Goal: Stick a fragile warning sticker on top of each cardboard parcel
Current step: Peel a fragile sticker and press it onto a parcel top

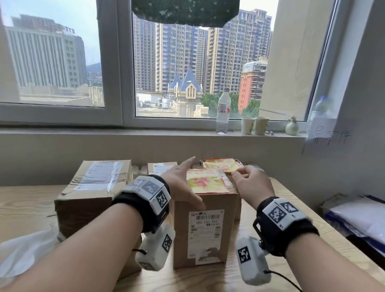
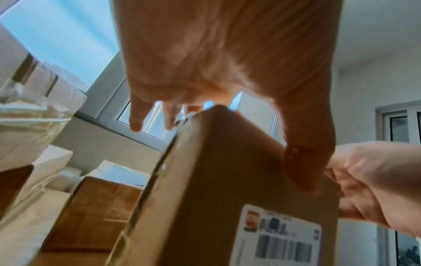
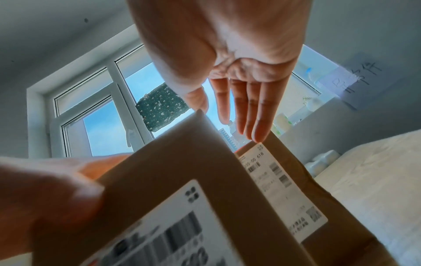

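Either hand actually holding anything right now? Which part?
Nothing held. The left hand touches the upright parcel's top front edge with straight fingers; the right hand hovers open over its top.

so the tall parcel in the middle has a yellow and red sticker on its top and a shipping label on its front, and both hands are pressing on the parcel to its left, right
Not quite. The hands are at the tall parcel itself, not the left parcel. In the head view the left hand and right hand flank its top, where the sticker lies. The shipping label is on its front.

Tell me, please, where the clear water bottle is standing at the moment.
In the head view, the water bottle stands upright on the windowsill, right of centre, just left of two paper cups.
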Available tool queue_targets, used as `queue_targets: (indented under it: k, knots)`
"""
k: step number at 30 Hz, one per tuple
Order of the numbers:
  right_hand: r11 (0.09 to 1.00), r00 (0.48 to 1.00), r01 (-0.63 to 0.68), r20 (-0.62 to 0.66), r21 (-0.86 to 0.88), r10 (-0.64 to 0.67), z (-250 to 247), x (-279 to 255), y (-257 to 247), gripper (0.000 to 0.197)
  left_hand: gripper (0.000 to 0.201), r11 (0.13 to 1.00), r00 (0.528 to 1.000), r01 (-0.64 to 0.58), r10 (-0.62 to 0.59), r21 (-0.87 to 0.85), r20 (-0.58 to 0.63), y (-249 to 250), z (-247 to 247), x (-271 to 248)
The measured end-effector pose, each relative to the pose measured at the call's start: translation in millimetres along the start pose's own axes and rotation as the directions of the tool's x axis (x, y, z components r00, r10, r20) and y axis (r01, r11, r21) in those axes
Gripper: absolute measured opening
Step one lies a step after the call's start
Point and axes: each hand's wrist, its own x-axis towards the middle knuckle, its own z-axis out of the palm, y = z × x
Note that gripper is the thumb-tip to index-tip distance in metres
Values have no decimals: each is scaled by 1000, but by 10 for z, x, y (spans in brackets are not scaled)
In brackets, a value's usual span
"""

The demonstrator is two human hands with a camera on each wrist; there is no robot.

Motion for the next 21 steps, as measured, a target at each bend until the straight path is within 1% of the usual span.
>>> queue_targets:
  k: [1, 3, 5, 8, 10, 13, 15, 17, 19, 21]
  knots:
    - [1000, 1000, 17, -18, -22, -17, -32, 50, -17, 26, 122, 999, 1000, 14, -14, 39, 3, -6, -21, 19]
    - [995, 997, 57, -40, -84, -61, -58, 171, -46, 31, 113, 989, 997, 82, -83, 121, 4, -17, -113, 47]
    - [982, 997, 75, -15, -172, -78, -22, 313, -79, 41, 106, 967, 986, 164, -167, 196, -4, -57, -223, 98]
    - [951, 997, 53, 77, -303, -31, 113, 493, -136, 63, 94, 933, 967, 255, -253, 252, -42, -78, -344, 169]
    - [921, 992, 34, 125, -388, 16, 218, 590, -175, 79, 89, 920, 958, 286, -282, 267, -56, -85, -360, 228]
    - [879, 979, -22, 167, -477, 115, 390, 731, -179, 96, 91, 925, 955, 295, -290, 240, -56, -123, -324, 342]
    - [862, 972, -53, 171, -504, 159, 499, 792, -143, 99, 96, 932, 958, 287, -284, 222, -43, -162, -303, 403]
    - [848, 974, -62, 155, -527, 167, 584, 822, -94, 97, 99, 936, 958, 287, -285, 203, -38, -200, -291, 447]
    - [846, 981, -41, 137, -532, 134, 628, 832, -52, 93, 103, 941, 961, 277, -275, 193, -37, -224, -283, 484]
    - [864, 987, -22, 128, -504, 100, 608, 837, 1, 90, 106, 951, 966, 256, -255, 174, -31, -215, -279, 536]
